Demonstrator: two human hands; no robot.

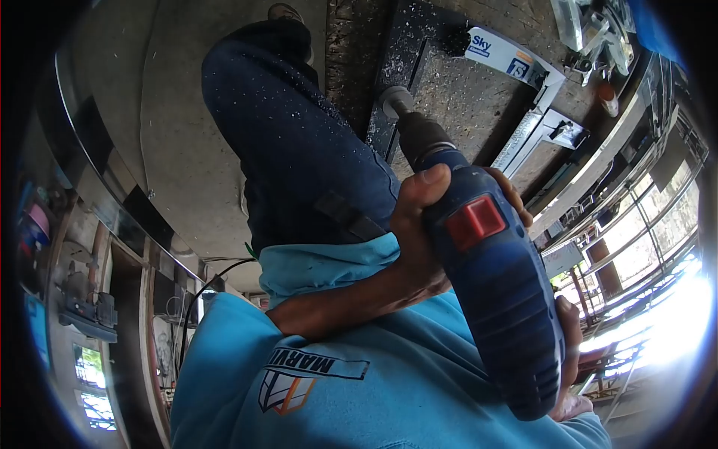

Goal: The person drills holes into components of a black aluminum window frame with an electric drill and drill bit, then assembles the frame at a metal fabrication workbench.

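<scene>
Over the dusty brown tabletop (464, 97), left to right: a round grey cutter (395, 102) above a long black bar (404, 60), contact indeterminable; the left hand (420, 232), clamped around the front of a blue, red-switched power drill (497, 299); a white angled profile (497, 49) labelled "Sky"; the right hand (571, 337), beside the drill's rear, its closure hidden.

Lighting: uneven; strongest light at near right, a white glare (684, 310) burnt out and hazing over its surroundings. Secondary light: small bright window panes (91, 367), near left. Floor (183, 112), far left: dim, flat grey. Trousers (292, 135): dark, folds partly lost in shadow. Plastic bags (594, 34), far right: pale glints. Blue drill (493, 299): clear, softly highlighted. Distortion: strong fisheye; metal strip (72, 120) at left bowed. Margins: soft, blue-fringed, fading to black.
</scene>
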